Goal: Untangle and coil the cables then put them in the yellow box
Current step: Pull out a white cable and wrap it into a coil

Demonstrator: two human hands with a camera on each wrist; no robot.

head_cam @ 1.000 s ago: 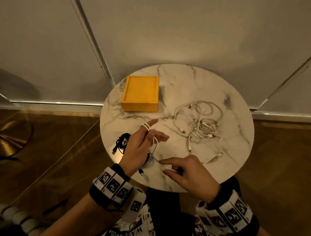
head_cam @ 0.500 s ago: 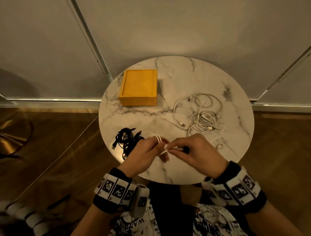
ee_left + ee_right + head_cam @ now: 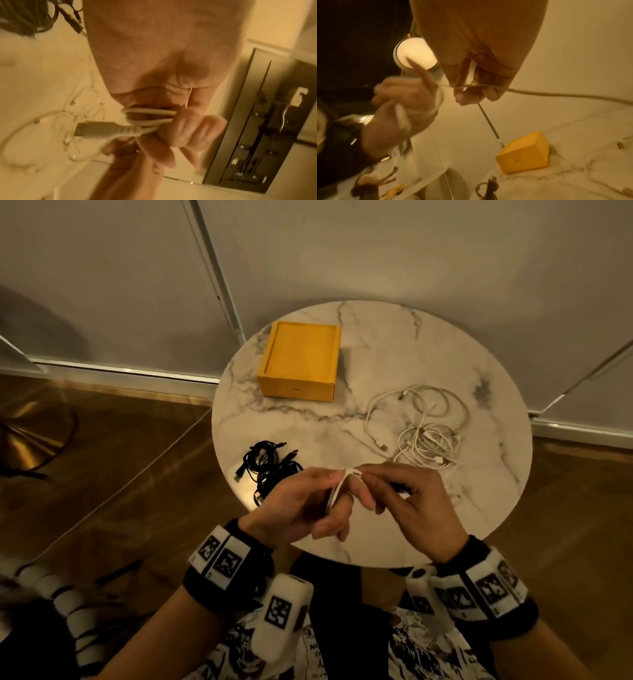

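White cable (image 3: 337, 489) is looped around our left hand (image 3: 301, 508) fingers; our right hand (image 3: 411, 508) pinches its free end. Yellow box (image 3: 301, 361) sits at eleven o'clock.

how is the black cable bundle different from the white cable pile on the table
The black cable bundle is dark and bunched into a tight clump near the table's left edge; the white cable pile is pale and sprawls in loose open loops on the right. The black bundle covers less of the marble than the white pile. Both lie on the table, outside the yellow box, and neither hand touches them.
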